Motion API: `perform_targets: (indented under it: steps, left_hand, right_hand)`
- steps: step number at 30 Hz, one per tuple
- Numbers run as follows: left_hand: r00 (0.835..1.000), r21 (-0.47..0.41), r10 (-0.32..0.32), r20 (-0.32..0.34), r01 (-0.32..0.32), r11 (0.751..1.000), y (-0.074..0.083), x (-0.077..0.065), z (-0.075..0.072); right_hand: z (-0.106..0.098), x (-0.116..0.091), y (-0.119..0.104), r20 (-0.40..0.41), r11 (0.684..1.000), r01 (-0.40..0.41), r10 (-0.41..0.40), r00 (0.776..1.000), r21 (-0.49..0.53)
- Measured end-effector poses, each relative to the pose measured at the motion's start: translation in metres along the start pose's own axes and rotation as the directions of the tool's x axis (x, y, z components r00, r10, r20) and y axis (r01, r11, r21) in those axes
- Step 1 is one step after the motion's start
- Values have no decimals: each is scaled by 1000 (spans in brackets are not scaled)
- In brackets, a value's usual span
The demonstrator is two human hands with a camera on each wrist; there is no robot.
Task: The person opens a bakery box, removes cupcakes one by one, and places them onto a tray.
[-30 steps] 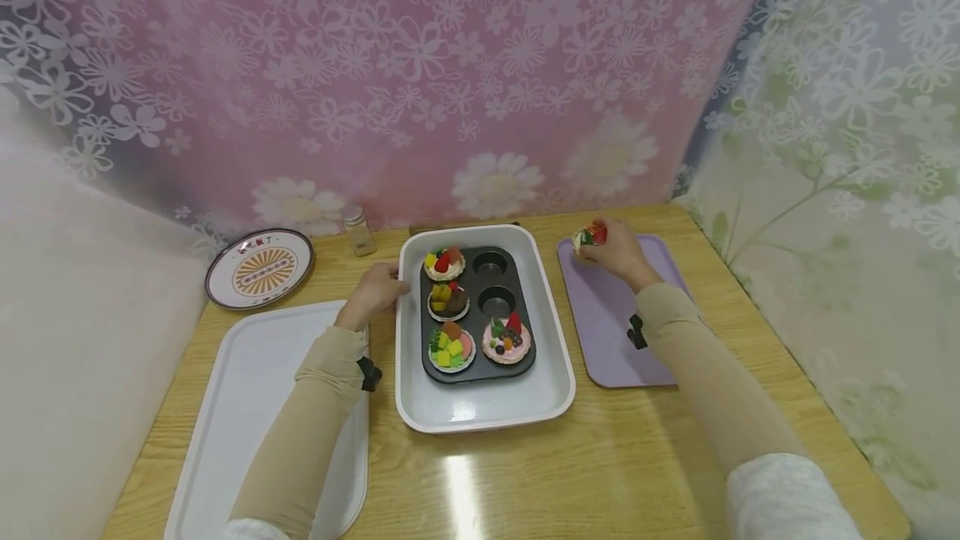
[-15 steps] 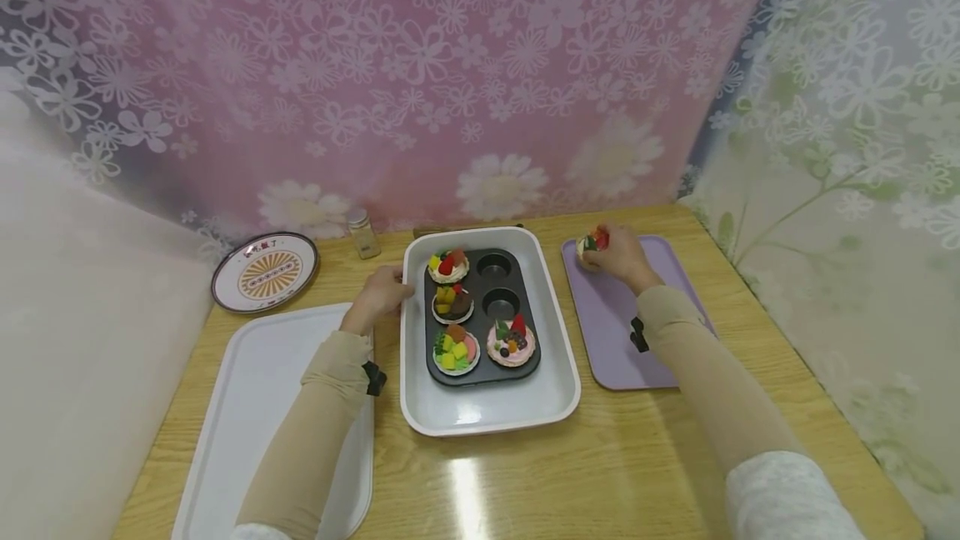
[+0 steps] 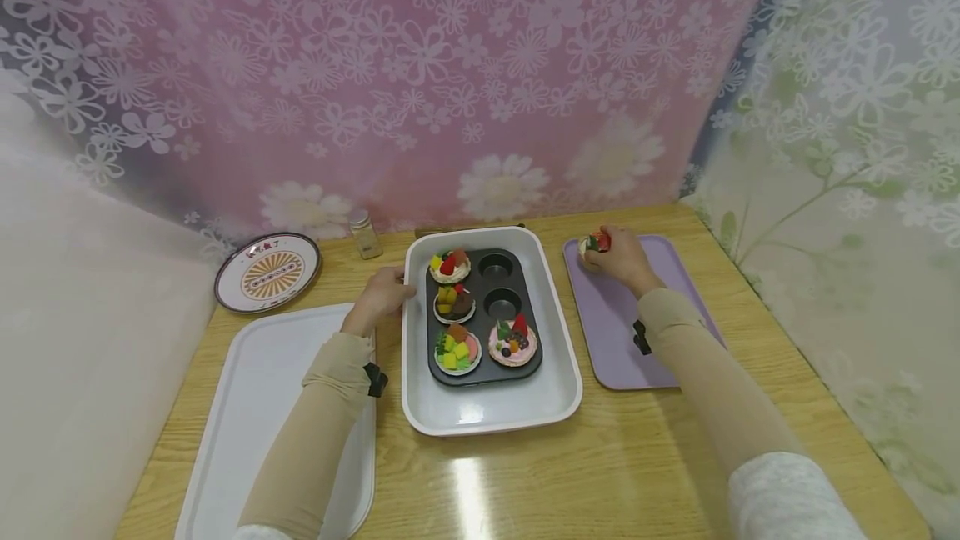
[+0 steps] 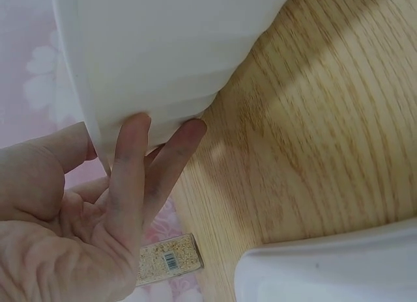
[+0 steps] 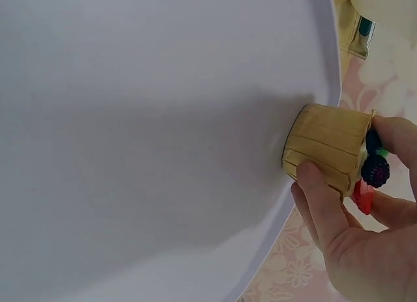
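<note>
My left hand (image 3: 381, 294) grips the left wall of a deep white pan (image 3: 487, 413), thumb over the rim and fingers against the outside. Inside that pan lies a black muffin tin (image 3: 487, 376); its left column holds three fruit-topped cupcakes, including a chocolate one (image 3: 454, 304). A pink-topped cupcake (image 3: 513, 344) fills the front right cup; the other two cups are bare. With my right hand (image 3: 624, 263) I hold another cupcake (image 5: 329, 148) around its gold wrapper, upright at the far left corner of the purple tray (image 3: 626, 348). Berries show on its top.
A white tray (image 3: 273, 373) lies on the left under my forearm. Behind it are a round patterned plate (image 3: 267, 273) and a small jar (image 3: 365, 236). A dark bar (image 3: 438, 232) shows behind the pan. Floral cloth (image 3: 480, 90) hangs along the table's back.
My right hand has lowered the cupcake onto the far left corner of the purple tray. My left hand keeps its grip on the pan. The head view has shifted slightly.
</note>
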State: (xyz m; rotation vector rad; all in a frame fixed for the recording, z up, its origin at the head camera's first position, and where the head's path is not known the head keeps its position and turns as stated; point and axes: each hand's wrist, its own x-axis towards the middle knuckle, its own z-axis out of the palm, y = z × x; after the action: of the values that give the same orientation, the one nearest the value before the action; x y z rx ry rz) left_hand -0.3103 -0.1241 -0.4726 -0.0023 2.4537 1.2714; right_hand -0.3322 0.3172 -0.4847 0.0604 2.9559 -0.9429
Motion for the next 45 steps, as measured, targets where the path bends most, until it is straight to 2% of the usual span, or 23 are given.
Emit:
perform_targets:
  steps: [9,13,17,24,31,37,45]
  left_hand:
    - [1000,-11,0,4,0,1000,0,-1,4]
    - [1000,4,0,1,0,1000,1,-3,2]
    - [1000,13,14,-1,-14,1000,2,-5,0]
    - [999,64,31,-23,-30,998,3,-2,1]
    - [1000,47,15,-15,-15,999,4,-2,1]
    - [1000,32,-1,1,1,999,4,-2,1]
    - [1000,21,-8,-1,8,1000,5,-3,1]
  right_hand:
    - [-10,-3,7,-4,995,-19,19,1000,94]
    - [-19,-6,-4,-37,991,91,-87,996,102]
    - [-25,-17,-27,-8,976,186,-186,982,113]
    - [-12,-40,-64,68,930,307,-327,943,203]
    - [6,-66,-88,183,897,330,-392,901,295]
    - [16,-80,-98,221,856,381,-470,855,348]
    - [24,-93,-104,330,864,370,-479,814,341]
